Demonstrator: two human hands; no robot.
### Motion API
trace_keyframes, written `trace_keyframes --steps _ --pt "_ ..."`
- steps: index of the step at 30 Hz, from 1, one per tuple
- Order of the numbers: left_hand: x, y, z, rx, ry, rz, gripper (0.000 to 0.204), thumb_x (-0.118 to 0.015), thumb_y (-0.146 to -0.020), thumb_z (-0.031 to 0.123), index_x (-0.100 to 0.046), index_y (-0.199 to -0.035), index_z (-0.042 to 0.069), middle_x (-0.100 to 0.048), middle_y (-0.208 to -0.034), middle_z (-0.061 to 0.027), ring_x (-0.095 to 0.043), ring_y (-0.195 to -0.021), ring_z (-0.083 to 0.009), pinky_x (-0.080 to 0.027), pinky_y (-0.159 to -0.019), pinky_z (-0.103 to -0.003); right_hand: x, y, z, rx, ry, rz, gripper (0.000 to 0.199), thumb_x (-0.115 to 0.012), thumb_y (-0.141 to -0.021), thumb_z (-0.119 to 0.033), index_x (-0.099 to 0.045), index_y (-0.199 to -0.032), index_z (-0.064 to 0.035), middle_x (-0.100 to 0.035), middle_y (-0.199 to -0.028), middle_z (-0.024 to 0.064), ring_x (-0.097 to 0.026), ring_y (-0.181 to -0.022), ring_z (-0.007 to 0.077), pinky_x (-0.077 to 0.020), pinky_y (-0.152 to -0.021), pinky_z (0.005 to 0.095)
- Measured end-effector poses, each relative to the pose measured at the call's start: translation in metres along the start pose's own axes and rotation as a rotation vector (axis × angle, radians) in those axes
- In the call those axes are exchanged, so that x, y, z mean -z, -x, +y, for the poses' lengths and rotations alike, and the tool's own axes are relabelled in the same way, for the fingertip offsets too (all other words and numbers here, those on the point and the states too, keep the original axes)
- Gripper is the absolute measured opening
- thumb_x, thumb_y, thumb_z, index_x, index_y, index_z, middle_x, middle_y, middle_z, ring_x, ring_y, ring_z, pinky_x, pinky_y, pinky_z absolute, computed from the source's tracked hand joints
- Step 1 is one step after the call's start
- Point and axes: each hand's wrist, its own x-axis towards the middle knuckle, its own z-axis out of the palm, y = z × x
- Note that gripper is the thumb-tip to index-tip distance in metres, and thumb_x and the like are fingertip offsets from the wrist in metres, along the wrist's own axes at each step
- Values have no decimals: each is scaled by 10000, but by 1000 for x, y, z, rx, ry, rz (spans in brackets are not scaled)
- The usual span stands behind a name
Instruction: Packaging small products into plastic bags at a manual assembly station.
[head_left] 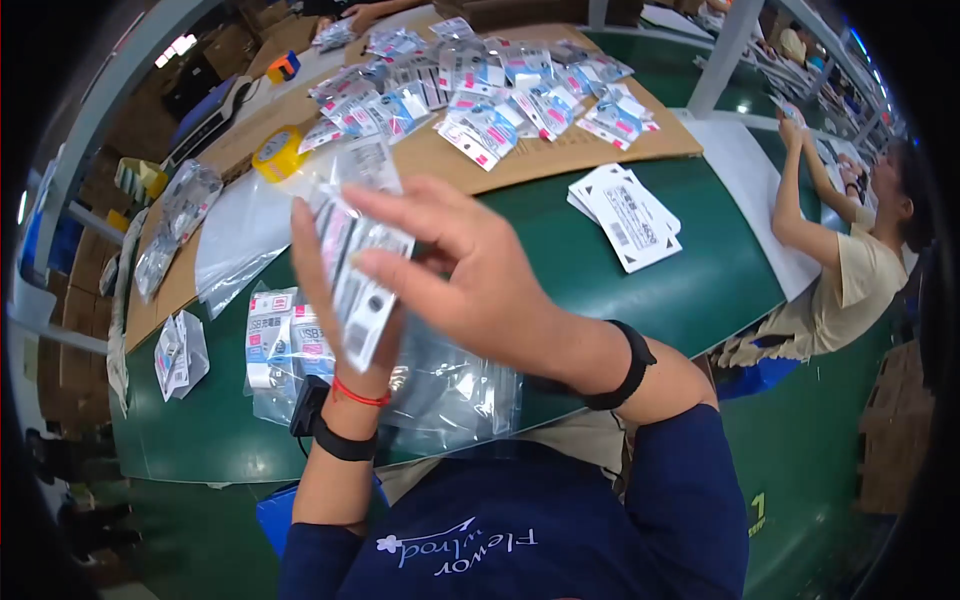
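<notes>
My left hand (318,290) holds a small clear plastic packet with a printed white card (368,285), tilted in front of me above the green table. From the right, my right hand (475,250) has its thumb and index finger on the packet's upper part; its other fingers are curled and partly hidden. Beneath my hands lies a large clear plastic bag (460,400). Several similar blue, pink and white packets (272,345) lie at its left side. Whether they are inside the bag I cannot tell.
A heap of packets (490,85) covers the cardboard sheet (560,150) at the back. White printed cards (635,225) are stacked right of my hands. Yellow tape (278,153) and clear bags (235,235) lie left. Another person (850,240) stands at the right.
</notes>
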Motion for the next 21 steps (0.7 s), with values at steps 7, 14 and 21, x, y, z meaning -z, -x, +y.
trace_keyframes --steps 7,14,21 --pt "48 13 26 943 1168 -229 508 -513 -958 264 -376 -1344 -36 -431 -1358 -152 -534 -1142 -260 -446 -956 -365 3 14 -7 388 282 -124 510 -681 -778 -164 -535 -1259 -80 -566 -1152 134 -529 -1011 310 -429 -877 392" --pt "48 6 30 1321 1616 -258 387 -462 -984 208 -434 -1302 -10 -567 -1207 -125 -578 -1074 -223 -500 -885 -362 50 23 33 354 669 -391 594 -692 -685 -1 -556 -1250 -122 -578 -1217 89 -546 -1047 296 -416 -934 352" --pt "51 16 24 1178 1412 -175 390 -545 -943 134 -451 -1296 -3 -595 -1177 -101 -591 -1038 -168 -486 -868 -292 75 34 45 -141 -63 38 460 -675 -797 -56 -531 -1231 -4 -600 -1182 109 -553 -1076 191 -443 -924 331"
